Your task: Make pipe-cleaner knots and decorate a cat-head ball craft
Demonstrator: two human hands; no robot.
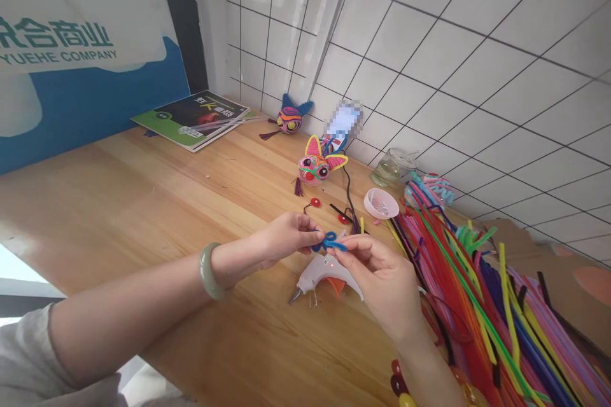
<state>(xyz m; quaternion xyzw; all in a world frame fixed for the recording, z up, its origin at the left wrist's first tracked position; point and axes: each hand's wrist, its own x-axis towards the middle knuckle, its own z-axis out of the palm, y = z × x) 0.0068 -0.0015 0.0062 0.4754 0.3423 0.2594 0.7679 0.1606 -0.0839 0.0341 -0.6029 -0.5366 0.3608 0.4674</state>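
Both my hands meet above the wooden table (143,203), pinching a small blue pipe cleaner (328,242) bent into loops. My left hand (286,236), with a green bangle (210,271) on its wrist, grips the pipe cleaner's left end between closed fingers. My right hand (382,280) holds the right end with thumb and fingers pressed together. Just below the hands a white glue gun (321,273) lies on the table, nozzle pointing left.
A big heap of coloured pipe cleaners (496,305) covers the right side. Two finished pipe-cleaner heads (316,167) (289,118), a pink dish (380,203), a glass jar (392,168), small red pieces (315,203) and a magazine (198,118) sit further back by the tiled wall.
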